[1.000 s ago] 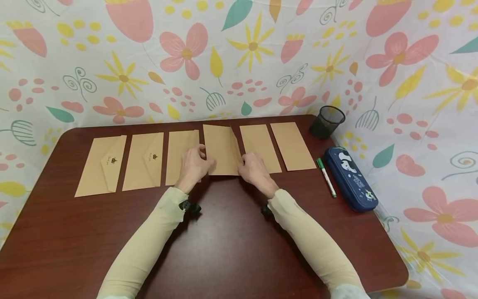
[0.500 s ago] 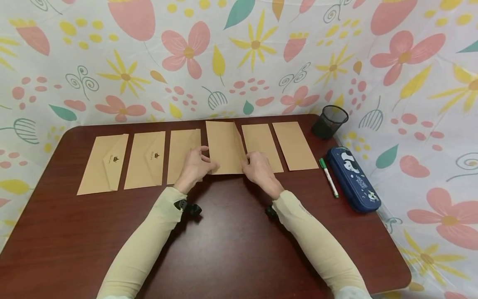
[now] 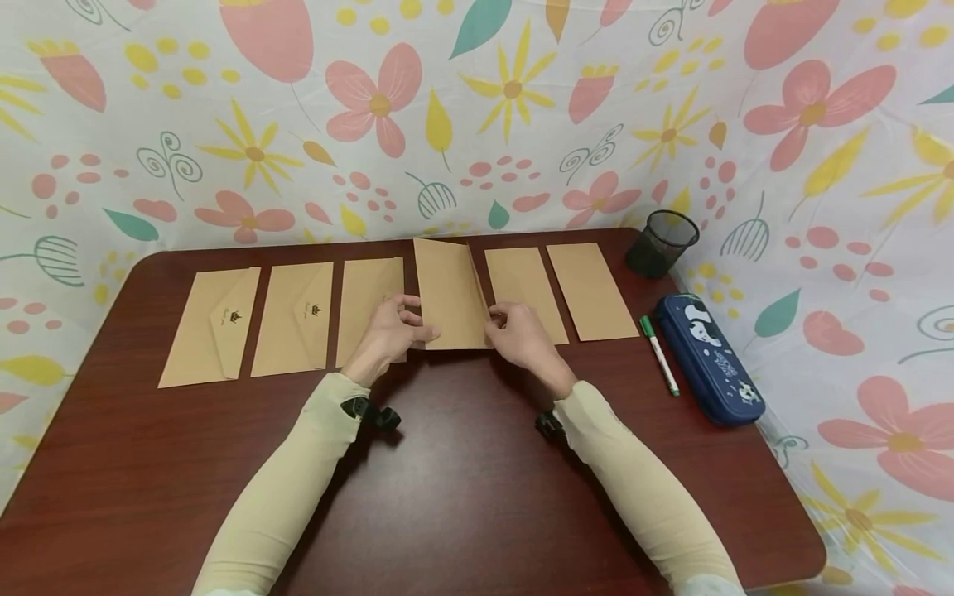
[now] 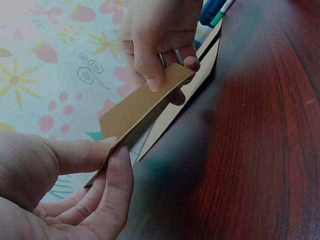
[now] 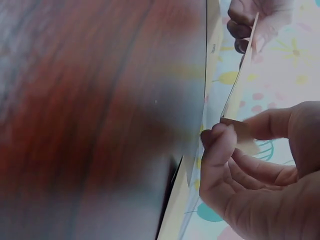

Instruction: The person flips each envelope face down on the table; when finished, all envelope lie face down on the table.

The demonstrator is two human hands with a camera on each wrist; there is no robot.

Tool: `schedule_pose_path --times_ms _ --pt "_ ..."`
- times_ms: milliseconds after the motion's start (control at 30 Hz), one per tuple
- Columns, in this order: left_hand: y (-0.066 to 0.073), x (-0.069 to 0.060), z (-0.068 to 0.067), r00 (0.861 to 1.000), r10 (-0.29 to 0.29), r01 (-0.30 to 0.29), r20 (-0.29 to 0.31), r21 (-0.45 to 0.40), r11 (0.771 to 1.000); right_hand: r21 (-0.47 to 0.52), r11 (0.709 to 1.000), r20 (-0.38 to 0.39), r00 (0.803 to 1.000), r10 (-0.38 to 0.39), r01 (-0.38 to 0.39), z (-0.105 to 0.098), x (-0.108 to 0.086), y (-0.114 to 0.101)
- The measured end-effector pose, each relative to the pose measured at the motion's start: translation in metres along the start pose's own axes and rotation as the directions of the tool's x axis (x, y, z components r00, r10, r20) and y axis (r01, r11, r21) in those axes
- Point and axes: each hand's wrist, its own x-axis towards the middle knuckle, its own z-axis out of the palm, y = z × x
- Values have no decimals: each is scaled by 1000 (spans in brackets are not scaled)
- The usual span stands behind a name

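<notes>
My two hands at work on one envelope, fourth from the left in a row of six along the worktop. It sits tilted between the third envelope and the fifth envelope, seemingly raised at its near edge. Left hand: thumb and fingers closed narrowly at the near left corner, with paper between them. Right hand: thumb and fingers pinching the right side near the bottom, where a strip bends away from the flat face — the flap, as I judge it. The first envelope and second envelope lie crown side up; the sixth envelope shows a plain face. A pen and a case lie farther right, below a mesh cup.

Method, in my judgement: the left pinch should only steady the corner, light enough to leave no dent, while the right fingers work the flap from its crease rather than its tip (thin paper buckles if pulled at one point). Both hands should stay level, since a twist between them could set a skewed fold. I would also mind my left knuckles — they overhang the third envelope and could nudge it out of line.
</notes>
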Motion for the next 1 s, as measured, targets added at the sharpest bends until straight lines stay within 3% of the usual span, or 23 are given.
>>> schedule_pose_path --times_ms 167,333,633,733,900,1000 --pt "0 0 -1 1000 -6 6 2 -14 1000 113 993 9 999 36 -37 -1 1 1" --pt "1 0 -1 1000 -17 17 -4 -8 1000 275 959 24 997 69 -73 0 4 4" --pt "5 -3 2 999 -31 35 -29 130 991 390 911 77 991 113 -134 -2 4 4" --pt "5 -4 3 999 -24 29 -36 151 988 472 871 97 990 99 -133 -2 5 3" --pt "3 -3 7 999 -17 23 -37 170 985 615 774 136 987 82 -149 -4 5 -2" --pt "3 -4 12 997 40 -22 -69 244 969 663 729 159 984 81 -167 -5 4 -5"
